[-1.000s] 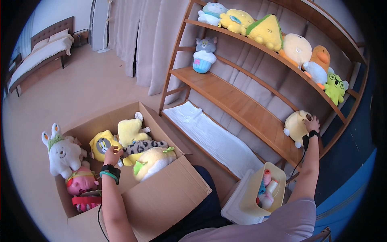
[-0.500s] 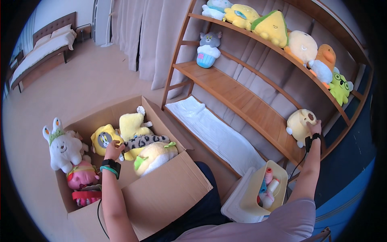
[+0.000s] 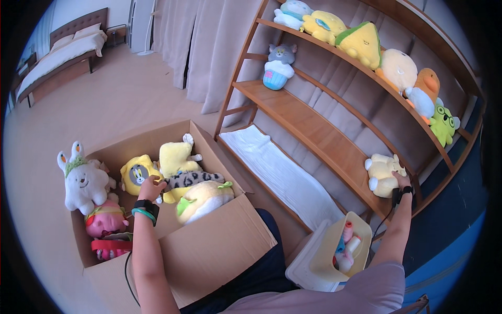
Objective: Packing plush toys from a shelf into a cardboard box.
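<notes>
On the right end of the middle shelf, a cream-yellow plush toy with white paws lies tipped over. My right hand grips it from its right side, with some fingers hidden behind it. Over the cardboard box, my left hand is open, fingers loosely stretched. It hovers between a yellow plush with a grey cat face and a leopard-print plush. A pale yellow plush and a round cream plush with green leaves lie in the box beside them.
A white plush and a pink plush sit at the box's left side. A grey cat cupcake plush stands on the wooden shelf; several plush toys line the top. A cream bin holds thread spools. White cloth covers the lowest shelf.
My right hand has moved down slightly, and the cream-yellow plush has tipped over to face away. My left hand has shifted slightly up and right above the box. The view has shifted a little.
</notes>
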Available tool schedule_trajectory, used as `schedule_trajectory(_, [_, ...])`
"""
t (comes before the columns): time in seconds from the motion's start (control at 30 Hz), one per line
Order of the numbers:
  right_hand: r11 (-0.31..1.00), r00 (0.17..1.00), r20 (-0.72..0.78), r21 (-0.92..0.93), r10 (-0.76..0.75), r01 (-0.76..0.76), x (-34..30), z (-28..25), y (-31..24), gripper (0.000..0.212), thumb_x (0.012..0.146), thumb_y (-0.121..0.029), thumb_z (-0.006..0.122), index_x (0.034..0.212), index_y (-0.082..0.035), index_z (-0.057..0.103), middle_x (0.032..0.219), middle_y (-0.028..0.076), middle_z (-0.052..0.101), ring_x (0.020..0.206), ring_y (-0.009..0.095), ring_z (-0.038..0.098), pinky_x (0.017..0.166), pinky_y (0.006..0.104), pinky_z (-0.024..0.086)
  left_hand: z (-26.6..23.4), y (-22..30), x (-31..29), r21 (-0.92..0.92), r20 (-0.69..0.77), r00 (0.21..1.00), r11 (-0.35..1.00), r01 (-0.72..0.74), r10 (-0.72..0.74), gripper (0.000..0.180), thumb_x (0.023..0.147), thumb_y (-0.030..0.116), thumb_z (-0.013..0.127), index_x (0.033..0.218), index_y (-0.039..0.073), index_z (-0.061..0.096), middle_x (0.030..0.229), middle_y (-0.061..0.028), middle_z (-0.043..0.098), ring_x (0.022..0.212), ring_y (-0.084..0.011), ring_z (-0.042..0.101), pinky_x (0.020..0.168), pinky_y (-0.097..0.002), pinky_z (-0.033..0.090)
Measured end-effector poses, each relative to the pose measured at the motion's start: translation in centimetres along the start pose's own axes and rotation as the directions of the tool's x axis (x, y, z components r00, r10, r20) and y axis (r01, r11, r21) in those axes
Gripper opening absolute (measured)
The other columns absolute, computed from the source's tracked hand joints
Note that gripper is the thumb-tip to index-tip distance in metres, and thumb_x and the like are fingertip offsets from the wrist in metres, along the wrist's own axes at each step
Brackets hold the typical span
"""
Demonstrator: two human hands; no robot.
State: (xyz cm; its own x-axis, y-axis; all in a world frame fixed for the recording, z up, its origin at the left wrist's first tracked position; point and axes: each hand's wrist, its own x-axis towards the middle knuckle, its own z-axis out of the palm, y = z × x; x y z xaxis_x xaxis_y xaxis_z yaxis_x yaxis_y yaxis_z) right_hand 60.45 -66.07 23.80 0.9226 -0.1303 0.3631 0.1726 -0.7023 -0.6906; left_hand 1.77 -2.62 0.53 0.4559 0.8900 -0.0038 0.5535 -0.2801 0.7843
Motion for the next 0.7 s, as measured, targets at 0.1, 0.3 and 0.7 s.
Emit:
schedule_trajectory(0.1, [0.964,0.978,0.131,0.193,0.162,-0.185,1.5,0.6,2.2,0.070,0.062,-0.017,0.077,0.118,0.008,0.043,0.111,0.016,0.054,0.096,0.024,0.056,0.080,0.0319,0.046,-0.1,0.1,0.0,-0.010,0.032,0.999,0.999,0.039,-0.038,0.047,0.072,0.027,0.068,0.106,-0.004,0.055,0.089,-0.0150,0.062,0.081,-0.0222,0.060,0.072,-0.0315,0.047])
schedule_trajectory(0.3, [0.996,0.993,-0.099,0.056,-0.065,0.071,0.2,2.0,-2.3,0.072,0.062,-0.017,0.074,0.118,0.011,0.037,0.109,0.020,0.054,0.095,0.027,0.056,0.081,0.0332,0.045,-0.1,0.3,0.0,-0.004,0.001,1.000,1.000,0.022,-0.022,0.046,0.073,0.025,0.068,0.106,-0.004,0.055,0.086,-0.0140,0.063,0.078,-0.0216,0.061,0.070,-0.0308,0.048])
schedule_trajectory(0.7, [0.685,0.695,0.114,0.339,-0.710,0.645,-17.3,10.4,-26.7,0.048,0.064,-0.014,0.073,0.099,-0.001,0.041,0.089,0.013,0.058,0.082,0.020,0.059,0.070,0.0319,0.048,-0.3,1.3,0.6,-0.210,-0.231,0.965,0.962,-0.172,0.122,0.041,0.077,0.023,0.066,0.108,-0.001,0.054,0.091,-0.0135,0.063,0.085,-0.0198,0.060,0.077,-0.0294,0.047])
